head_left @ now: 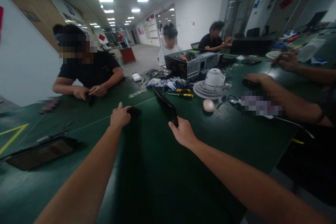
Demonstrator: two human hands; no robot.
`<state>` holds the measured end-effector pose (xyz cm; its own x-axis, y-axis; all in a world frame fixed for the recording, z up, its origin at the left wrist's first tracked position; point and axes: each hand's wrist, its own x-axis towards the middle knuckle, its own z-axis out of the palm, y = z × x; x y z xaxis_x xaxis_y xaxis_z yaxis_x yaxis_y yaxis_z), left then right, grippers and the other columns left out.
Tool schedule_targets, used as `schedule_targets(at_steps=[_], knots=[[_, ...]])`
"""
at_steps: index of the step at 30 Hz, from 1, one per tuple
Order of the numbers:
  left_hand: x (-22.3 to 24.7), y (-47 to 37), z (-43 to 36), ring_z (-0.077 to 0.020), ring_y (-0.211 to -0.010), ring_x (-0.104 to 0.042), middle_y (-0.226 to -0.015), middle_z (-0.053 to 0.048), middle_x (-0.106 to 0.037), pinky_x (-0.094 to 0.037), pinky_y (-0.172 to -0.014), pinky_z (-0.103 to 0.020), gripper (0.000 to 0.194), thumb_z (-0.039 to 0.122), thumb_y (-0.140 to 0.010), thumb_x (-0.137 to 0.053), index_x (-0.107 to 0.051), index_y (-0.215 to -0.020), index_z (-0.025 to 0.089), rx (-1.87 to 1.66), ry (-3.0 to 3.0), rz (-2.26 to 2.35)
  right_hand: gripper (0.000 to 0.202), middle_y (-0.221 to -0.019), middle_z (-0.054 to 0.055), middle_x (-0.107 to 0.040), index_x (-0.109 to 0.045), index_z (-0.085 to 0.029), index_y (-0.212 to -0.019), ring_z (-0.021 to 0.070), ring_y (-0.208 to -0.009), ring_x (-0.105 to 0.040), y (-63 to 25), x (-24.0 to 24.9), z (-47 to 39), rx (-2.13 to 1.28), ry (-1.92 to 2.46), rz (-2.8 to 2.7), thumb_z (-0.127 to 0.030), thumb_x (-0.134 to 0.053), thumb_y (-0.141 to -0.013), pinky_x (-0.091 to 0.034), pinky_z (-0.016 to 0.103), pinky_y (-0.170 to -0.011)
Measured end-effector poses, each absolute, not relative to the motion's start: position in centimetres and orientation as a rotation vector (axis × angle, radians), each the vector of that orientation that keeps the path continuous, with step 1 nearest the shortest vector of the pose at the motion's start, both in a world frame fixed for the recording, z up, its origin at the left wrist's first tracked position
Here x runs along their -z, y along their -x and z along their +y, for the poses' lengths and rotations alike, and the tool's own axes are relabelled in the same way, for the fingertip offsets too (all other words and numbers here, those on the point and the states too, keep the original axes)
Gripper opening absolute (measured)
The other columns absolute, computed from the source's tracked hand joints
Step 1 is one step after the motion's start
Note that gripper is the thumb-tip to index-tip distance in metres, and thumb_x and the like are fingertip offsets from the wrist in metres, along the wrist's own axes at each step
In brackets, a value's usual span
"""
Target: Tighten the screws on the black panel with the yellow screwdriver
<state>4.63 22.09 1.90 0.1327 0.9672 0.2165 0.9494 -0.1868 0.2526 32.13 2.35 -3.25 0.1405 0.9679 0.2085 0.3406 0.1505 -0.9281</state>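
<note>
My right hand [183, 132] grips the lower end of a thin, dark, curved panel [166, 105], which is raised on edge above the green table [149, 168]. Its far end points toward the gloves and screwdrivers. To the left, my left hand [120, 116] is at a small black object [134, 111], its fingers curled around the near side. What that object is cannot be made out. Yellow-and-black screwdrivers [183, 95] lie beyond the panel, and a pink mouse [208, 105] rests to its right.
A white fan [214, 85] and an open computer case [193, 63] stand at the back. A tablet-like device [42, 152] leans at the left. One person sits at the back left; another person's arms [286, 94] reach in from the right, near a power strip [262, 106].
</note>
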Motion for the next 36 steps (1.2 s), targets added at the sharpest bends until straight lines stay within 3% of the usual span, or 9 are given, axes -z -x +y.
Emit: schedule_targets(at_steps=[3,8,11,13,17,20,23,31,36], knots=[[-1.8,-5.1,17.8,-0.0418,-0.151,-0.055,-0.165,-0.02,-0.056,-0.047,-0.124,-0.06,0.049,0.028,-0.09,-0.063,-0.074,-0.137,0.02,-0.818,-2.174,1.8,0.033,-0.11,0.008,-0.077,-0.072,-0.022,-0.136,0.0236,-0.09,-0.073,-31.6,3.2,2.0,-0.756,1.388,-1.405,-0.033,-0.057,-0.109,-0.061,0.041,-0.08],[-0.4,-6.0,6.6,-0.0393,-0.142,-0.065,-0.165,-0.019,-0.058,-0.058,-0.113,-0.055,0.085,0.051,-0.084,-0.081,-0.053,-0.16,0.027,-0.868,-1.623,1.233,0.059,-0.148,0.011,-0.072,-0.053,-0.029,-0.165,0.032,-0.134,-0.069,-27.1,3.5,1.9,-0.708,1.27,-1.545,-0.036,-0.057,-0.106,-0.054,0.056,-0.114],[0.7,-6.1,3.0,-0.0397,-0.145,-0.062,-0.159,-0.017,-0.064,-0.057,-0.116,-0.052,0.088,0.049,-0.075,-0.09,-0.059,-0.154,0.027,-0.991,-1.474,1.15,0.089,-0.171,0.014,-0.054,-0.035,-0.025,-0.177,0.0354,-0.157,-0.05,-23.2,3.2,1.7,-0.76,1.172,-1.757,-0.033,-0.07,-0.095,-0.043,0.059,-0.127],[1.2,-5.4,2.6,-0.0381,-0.134,-0.07,-0.138,-0.015,-0.076,-0.058,-0.115,-0.052,0.075,0.046,-0.074,-0.09,-0.067,-0.142,0.023,-1.166,-1.28,1.258,0.098,-0.176,0.018,-0.047,-0.038,-0.021,-0.176,0.0385,-0.162,-0.043,-21.4,2.9,1.2,-0.822,1.144,-1.908,-0.032,-0.078,-0.087,-0.04,0.061,-0.128],[1.5,-2.5,3.5,-0.0319,-0.115,-0.079,-0.112,-0.008,-0.083,-0.064,-0.106,-0.051,0.052,0.026,-0.08,-0.077,-0.072,-0.131,0.024,-1.37,-0.881,1.384,0.071,-0.166,0.016,-0.059,-0.066,-0.024,-0.158,0.0359,-0.151,-0.057,-21.1,2.4,0.0,-0.896,1.073,-2.016,-0.034,-0.078,-0.089,-0.047,0.058,-0.123],[1.2,-0.1,3.6,-0.0303,-0.11,-0.081,-0.112,-0.008,-0.084,-0.067,-0.099,-0.049,0.048,0.019,-0.081,-0.071,-0.074,-0.129,0.025,-1.342,-0.819,1.408,0.054,-0.143,0.014,-0.075,-0.074,-0.023,-0.147,0.027,-0.114,-0.074,-22.8,2.7,0.1,-0.874,1.059,-1.893,-0.036,-0.072,-0.094,-0.064,0.047,-0.092],[0.8,1.8,2.8,-0.032,-0.113,-0.081,-0.117,-0.01,-0.084,-0.069,-0.097,-0.049,0.049,0.019,-0.079,-0.074,-0.075,-0.128,0.024,-1.279,-0.879,1.408,0.043,-0.113,0.011,-0.081,-0.082,-0.022,-0.132,0.0212,-0.085,-0.072,-25.5,3.3,1.7,-0.663,1.164,-1.698,-0.046,-0.066,-0.099,-0.061,0.041,-0.079],[1.1,3.0,1.6,-0.0376,-0.122,-0.078,-0.123,-0.016,-0.083,-0.061,-0.11,-0.056,0.052,0.019,-0.065,-0.087,-0.078,-0.116,0.018,-1.172,-1.003,1.234,0.053,-0.096,0.011,-0.081,-0.077,-0.016,-0.135,0.0224,-0.071,-0.073,-31.9,5.3,8.8,-0.626,1.546,-1.519,-0.048,-0.062,-0.095,-0.058,0.037,-0.064],[1.5,3.3,1.7,-0.0392,-0.12,-0.077,-0.118,-0.014,-0.083,-0.063,-0.105,-0.059,0.052,0.02,-0.067,-0.083,-0.076,-0.118,0.019,-1.048,-1.098,1.255,0.049,-0.104,0.008,-0.083,-0.078,-0.024,-0.137,0.026,-0.086,-0.075,-30.6,5.2,12.5,-0.503,1.57,-1.74,-0.042,-0.071,-0.092,-0.059,0.044,-0.087]])
